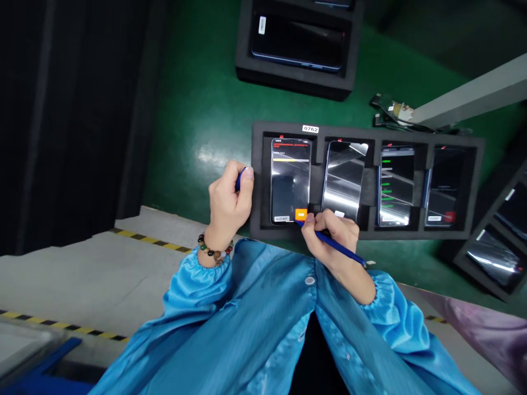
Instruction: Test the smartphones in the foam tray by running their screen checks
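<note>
My right hand (pixel 331 238) is closed round a blue pen (pixel 340 248), its tip at the orange button low on the screen of the leftmost phone (pixel 288 184). That screen is lit, with red text and a yellow bar. My left hand (pixel 230 197) is closed on a small blue object (pixel 239 180), mostly hidden by the fingers, perhaps a pen cap, just left of the tray. The black foam tray (pixel 284 129) is labelled 0762. A second phone (pixel 345 178) shows a dark, reflecting screen. The third phone (pixel 396 186) shows green lines, and the rightmost phone (pixel 444 184) is dark with a red patch.
Another foam tray (pixel 294 85) with a phone (pixel 298 44) lies farther back on the green table (pixel 197 126). Cables (pixel 395 118) lie beside a grey post (pixel 473 90) at the back right. A third tray (pixel 457 255) with phones stands at the right edge.
</note>
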A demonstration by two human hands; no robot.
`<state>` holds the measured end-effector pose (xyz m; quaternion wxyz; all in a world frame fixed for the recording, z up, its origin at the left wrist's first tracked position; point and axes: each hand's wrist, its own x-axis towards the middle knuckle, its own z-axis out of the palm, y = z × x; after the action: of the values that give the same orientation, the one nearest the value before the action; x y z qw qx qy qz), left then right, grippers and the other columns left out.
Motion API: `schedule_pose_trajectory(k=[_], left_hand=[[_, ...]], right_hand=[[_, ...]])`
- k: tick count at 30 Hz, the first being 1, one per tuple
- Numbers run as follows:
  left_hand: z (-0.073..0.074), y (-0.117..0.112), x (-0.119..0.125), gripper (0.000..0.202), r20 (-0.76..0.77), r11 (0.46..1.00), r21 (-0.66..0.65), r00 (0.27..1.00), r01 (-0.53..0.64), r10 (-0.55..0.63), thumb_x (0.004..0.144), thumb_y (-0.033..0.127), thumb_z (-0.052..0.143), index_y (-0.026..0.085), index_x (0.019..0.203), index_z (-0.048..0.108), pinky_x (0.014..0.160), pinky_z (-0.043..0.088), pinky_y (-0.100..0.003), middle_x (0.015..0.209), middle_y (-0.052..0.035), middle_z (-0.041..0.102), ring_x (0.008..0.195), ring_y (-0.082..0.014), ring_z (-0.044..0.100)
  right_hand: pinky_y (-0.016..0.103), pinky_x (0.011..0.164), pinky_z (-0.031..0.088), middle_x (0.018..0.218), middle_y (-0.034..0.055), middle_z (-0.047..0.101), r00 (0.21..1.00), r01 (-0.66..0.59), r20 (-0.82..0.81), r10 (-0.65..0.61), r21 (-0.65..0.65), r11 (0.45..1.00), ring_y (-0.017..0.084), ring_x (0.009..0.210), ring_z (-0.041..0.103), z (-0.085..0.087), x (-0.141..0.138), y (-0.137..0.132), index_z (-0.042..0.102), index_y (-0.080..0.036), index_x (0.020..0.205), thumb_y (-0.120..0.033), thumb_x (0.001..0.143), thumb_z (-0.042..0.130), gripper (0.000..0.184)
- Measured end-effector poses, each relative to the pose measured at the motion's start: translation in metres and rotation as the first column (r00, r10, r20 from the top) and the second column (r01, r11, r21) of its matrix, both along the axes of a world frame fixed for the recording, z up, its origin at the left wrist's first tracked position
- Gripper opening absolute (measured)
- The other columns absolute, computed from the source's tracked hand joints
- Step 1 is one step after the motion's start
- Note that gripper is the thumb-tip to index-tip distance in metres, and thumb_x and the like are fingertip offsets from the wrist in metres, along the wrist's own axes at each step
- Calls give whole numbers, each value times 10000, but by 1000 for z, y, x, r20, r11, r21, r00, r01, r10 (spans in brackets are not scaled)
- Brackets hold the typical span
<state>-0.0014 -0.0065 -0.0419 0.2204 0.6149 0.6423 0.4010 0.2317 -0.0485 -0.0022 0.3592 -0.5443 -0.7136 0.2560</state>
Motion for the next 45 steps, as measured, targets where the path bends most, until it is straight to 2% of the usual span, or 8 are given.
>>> schedule_pose_trajectory(k=[6, 11, 26, 31, 38, 40, 42, 45], left_hand=[[13, -8, -2, 229, -6, 985, 116, 992, 125, -125, 1104, 398, 605, 215, 1025, 719, 713, 499, -305, 840, -27, 721, 723, -151, 636], [41, -18, 21, 227, -60, 791, 244, 823, 561, -565, 1013, 278, 779, 208, 1225, 741, 726, 546, -315, 937, -42, 783, 787, -164, 679], [55, -14, 79, 262, -154, 569, 117, 581, 814, -799, 1023, 273, 761, 166, 1250, 689, 772, 465, -356, 981, -60, 750, 859, -195, 619], [68, -5, 107, 154, -29, 434, -33, 433, 900, -901, 1088, 317, 668, 170, 1093, 713, 761, 446, -331, 836, -15, 689, 770, -163, 617], [88, 5, 150, 283, 232, 263, -150, 292, 953, -928, 1124, 385, 599, 197, 966, 739, 780, 493, -299, 781, 0, 693, 759, -149, 643], [92, 8, 147, 246, 183, 330, -152, 355, 932, -917, 1116, 417, 614, 233, 1155, 772, 904, 533, -325, 950, -25, 780, 915, -177, 711], [91, 12, 130, 322, 51, 584, -103, 591, 805, -805, 1116, 436, 608, 275, 1371, 723, 1091, 528, -392, 1260, -65, 791, 1194, -228, 717], [73, 12, 89, 411, -139, 960, 2, 950, 281, -278, 1117, 457, 577, 268, 1472, 660, 1279, 429, -510, 1514, -113, 677, 1459, -294, 594]], right_hand=[[237, 407, 363, 494, -101, 487, 859, 124, -471, -203, -193, 973, 80, 370, 438, 14, 13, 5, 419, -260, 725, -303, 1022, 739, 439], [209, 402, 434, 521, -107, 564, 684, -35, -716, -140, -224, 974, 93, 373, 515, 29, 34, 3, 479, -257, 811, -292, 1025, 759, 354], [223, 467, 453, 537, -65, 624, 729, -145, -670, -140, -352, 925, 89, 427, 560, 29, 74, -16, 464, -246, 715, -342, 1009, 781, 443], [238, 503, 449, 571, -71, 609, 827, -125, -562, 24, -141, 982, 87, 485, 579, 13, 104, -24, 521, -237, 705, -277, 979, 811, 401], [241, 435, 393, 591, -84, 595, 805, -109, -562, 191, 176, 978, 77, 445, 535, 6, 123, -23, 477, -244, 705, -244, 959, 837, 441], [253, 470, 458, 652, -68, 666, 859, -151, -453, 236, 217, 964, 103, 493, 606, 15, 144, -20, 597, -258, 808, -279, 942, 868, 304], [287, 563, 543, 734, -37, 729, 948, -63, -287, 139, 256, 965, 145, 599, 687, 24, 184, -13, 700, -284, 966, -309, 944, 872, 176], [355, 763, 578, 932, 59, 784, 943, 297, 52, -329, 314, 902, 203, 843, 748, 26, 272, 11, 732, -284, 1037, -269, 970, 815, 107]])
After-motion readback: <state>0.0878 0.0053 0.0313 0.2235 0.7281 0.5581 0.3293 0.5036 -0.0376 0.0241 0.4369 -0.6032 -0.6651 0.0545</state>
